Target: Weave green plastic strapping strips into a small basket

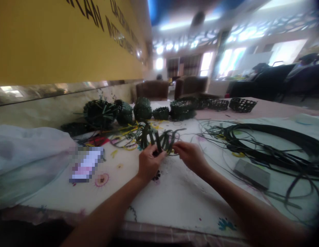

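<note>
The strips [158,142] look like matt plastic, the bag [28,147] thin, creased plastic, the wall trim [46,91] glossy.

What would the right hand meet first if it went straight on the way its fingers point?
Most likely the splayed dark strips at the left hand; the right hand has its fingertips at their near edge, though blur leaves contact unclear.

Table [190,202] with baskets [183,109], coil [285,134]

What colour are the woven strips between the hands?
The strips look dark green, best seen in head view.
</note>
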Demonstrator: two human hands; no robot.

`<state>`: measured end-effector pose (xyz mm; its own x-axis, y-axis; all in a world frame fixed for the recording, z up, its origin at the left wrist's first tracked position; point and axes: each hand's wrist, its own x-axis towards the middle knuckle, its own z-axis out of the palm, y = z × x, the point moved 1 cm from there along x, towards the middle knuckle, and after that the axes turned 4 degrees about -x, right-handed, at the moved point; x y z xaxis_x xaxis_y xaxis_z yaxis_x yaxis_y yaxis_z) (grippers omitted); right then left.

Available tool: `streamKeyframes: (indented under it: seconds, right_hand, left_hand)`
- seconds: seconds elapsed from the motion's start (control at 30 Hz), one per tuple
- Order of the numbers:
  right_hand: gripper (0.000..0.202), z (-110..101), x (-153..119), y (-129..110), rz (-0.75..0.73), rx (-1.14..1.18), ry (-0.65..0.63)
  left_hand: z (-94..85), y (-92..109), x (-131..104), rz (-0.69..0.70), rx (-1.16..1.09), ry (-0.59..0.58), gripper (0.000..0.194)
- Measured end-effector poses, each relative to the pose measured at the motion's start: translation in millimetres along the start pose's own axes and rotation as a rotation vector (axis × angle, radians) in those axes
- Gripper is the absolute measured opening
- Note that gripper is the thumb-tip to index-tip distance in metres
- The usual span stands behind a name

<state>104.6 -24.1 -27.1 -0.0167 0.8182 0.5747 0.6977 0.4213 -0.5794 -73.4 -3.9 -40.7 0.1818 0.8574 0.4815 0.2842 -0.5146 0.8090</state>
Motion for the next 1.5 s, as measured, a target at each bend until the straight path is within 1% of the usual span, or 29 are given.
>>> streamKeyframes:
  seconds: [0.1,0.23,0.33,0.4,0.47,0.53,0.67,0.73,0.83,0.93,1.0,1.07,1.13,1.2,1.27,1.33,1.43,1.5]
  right_hand:
    - [0.020,-1,0,-6,0.172,0.181,-0.031]
    - [0.020,3,1,-8,0.318,0.407,-0.163]
    - [0.023,4,1,-7,0.373,0.613,-0.185]
    - [0.025,4,1,-7,0.370,0.720,-0.200]
    - [0.025,4,0,-8,0.366,0.778,-0.220]
    - [0.025,5,-2,-9,0.396,0.797,-0.207]
    - [0.022,10,-4,-9,0.440,0.793,-0.134]
    - [0.021,11,-5,-9,0.425,0.768,-0.083]
    - [0.021,9,-6,-8,0.377,0.712,-0.022]
    - [0.027,5,-5,-6,0.327,0.621,-0.020]
    - [0.032,4,-4,-4,0.325,0.576,-0.010]
    - [0.029,5,-3,-4,0.379,0.627,0.039]
    - [0.025,6,-3,-5,0.436,0.753,0.072]
    - [0.022,7,-3,-7,0.427,0.851,0.042]
    - [0.020,5,-2,-7,0.361,0.897,-0.018]
    - [0.021,1,0,-6,0.297,0.905,-0.049]
    - [0.026,-5,3,-4,0.248,0.856,-0.074]
    - [0.024,-9,4,-4,0.226,0.750,-0.085]
  left_hand:
    - [0.8,1,-2,0.012,0.015,0.008,0.014]
    - [1.9,3,-3,0.045,0.046,-0.006,0.014]
    - [2.0,5,-4,0.032,0.007,0.002,0.014]
    - [1.8,5,-4,0.003,-0.048,0.022,0.015]
    - [1.8,5,-4,-0.023,-0.090,0.039,0.015]
    - [2.1,4,-4,-0.038,-0.108,0.046,0.015]
    - [2.6,1,-3,-0.079,-0.118,0.091,0.014]
    - [2.7,-1,-2,-0.108,-0.146,0.105,0.014]
    - [2.9,-1,-1,-0.135,-0.182,0.095,0.015]
    - [3.1,1,-4,-0.139,-0.185,0.074,0.016]
    - [3.1,2,-5,-0.136,-0.181,0.072,0.017]
    - [3.2,2,-6,-0.134,-0.185,0.079,0.017]
    - [3.3,0,-5,-0.140,-0.199,0.096,0.017]
    - [3.4,-2,-3,-0.148,-0.216,0.116,0.018]
    - [3.2,-2,-2,-0.152,-0.224,0.128,0.017]
    - [2.6,-2,-1,-0.151,-0.214,0.123,0.016]
    - [1.4,1,-1,-0.134,-0.184,0.085,0.014]
    - [0.5,3,-2,-0.107,-0.157,0.061,0.013]
